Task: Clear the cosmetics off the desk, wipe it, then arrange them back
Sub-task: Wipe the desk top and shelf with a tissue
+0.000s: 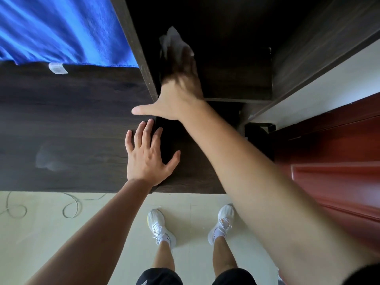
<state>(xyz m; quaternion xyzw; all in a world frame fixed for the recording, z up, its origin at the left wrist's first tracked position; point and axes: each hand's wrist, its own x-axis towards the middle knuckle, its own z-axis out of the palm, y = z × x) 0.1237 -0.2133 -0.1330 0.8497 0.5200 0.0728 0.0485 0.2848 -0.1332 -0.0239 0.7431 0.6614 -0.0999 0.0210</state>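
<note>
Two hands out: the left hand (148, 155) lies flat, fingers spread, on the dark wooden desk (72, 112); the right hand (178, 93) reaches far into the dark shelf recess (236, 75), thumb flung wide, blurred fingers over a crumpled white wipe (173, 41), grip impossible to tell. A blue towel (61, 27) lies far left.

Dark desk (72, 120); blue cloth (61, 27) atop
</note>
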